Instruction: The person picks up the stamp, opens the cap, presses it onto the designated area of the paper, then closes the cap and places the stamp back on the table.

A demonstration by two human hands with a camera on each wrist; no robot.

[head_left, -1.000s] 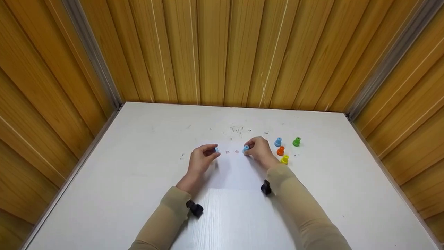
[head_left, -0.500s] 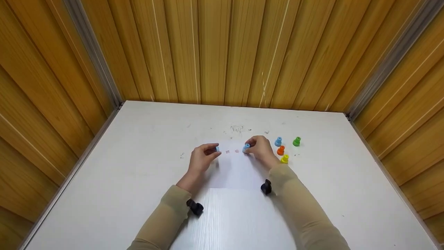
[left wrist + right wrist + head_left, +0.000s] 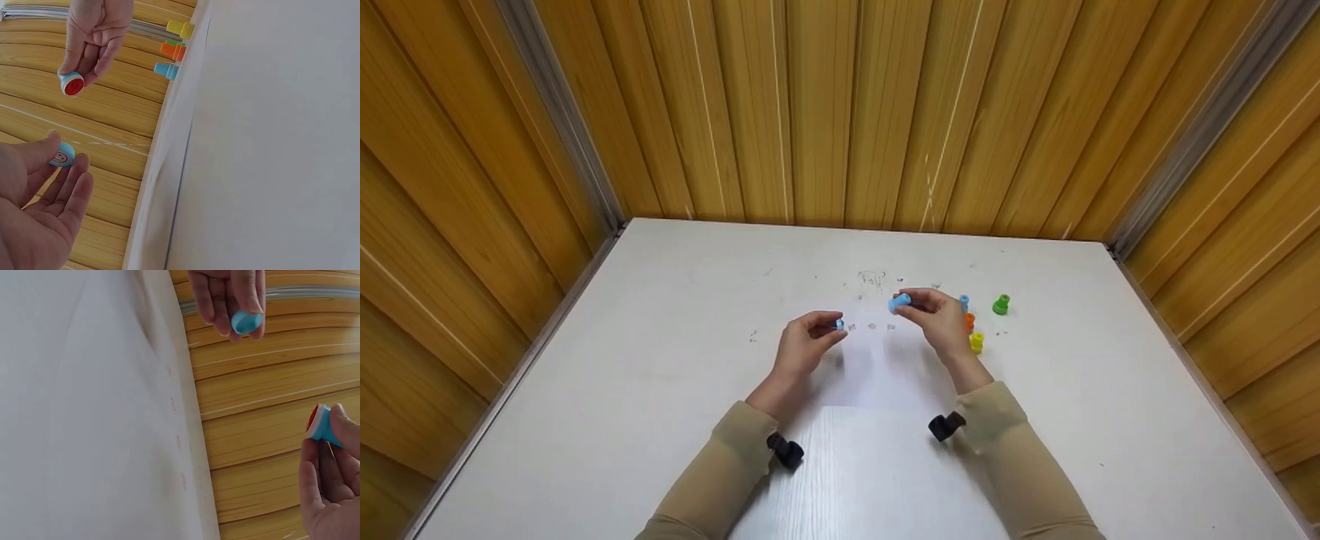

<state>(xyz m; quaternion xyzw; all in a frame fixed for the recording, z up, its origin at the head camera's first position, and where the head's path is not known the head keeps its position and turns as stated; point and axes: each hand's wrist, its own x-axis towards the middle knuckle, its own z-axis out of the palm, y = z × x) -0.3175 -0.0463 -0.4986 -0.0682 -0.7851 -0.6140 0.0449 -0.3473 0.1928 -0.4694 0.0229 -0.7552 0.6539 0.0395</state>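
In the head view my right hand point(image 3: 936, 319) pinches a light blue toy stamp point(image 3: 899, 302), tilted and raised above the white paper point(image 3: 862, 382). The stamp's red face point(image 3: 313, 417) shows in the right wrist view. My left hand point(image 3: 802, 346) pinches a small blue stamp cap point(image 3: 63, 154) between thumb and fingertips; a smiley face marks its end. Its hollow side faces the right wrist camera. Cap and stamp are apart, the cap left of the stamp. Three small reddish prints point(image 3: 872, 326) lie in a row on the paper between and below the hands.
Right of the right hand stand several capped stamps: a blue one point(image 3: 964, 300), an orange one point(image 3: 970, 322), a yellow one point(image 3: 976, 343) and a green one point(image 3: 1001, 304). Dark smudges point(image 3: 873, 279) mark the white table behind the paper. Wood-patterned walls point(image 3: 817, 112) enclose the table.
My right hand has lifted the stamp off the paper and tilted it, uncovering a third print. My left hand has shifted slightly right with the cap.
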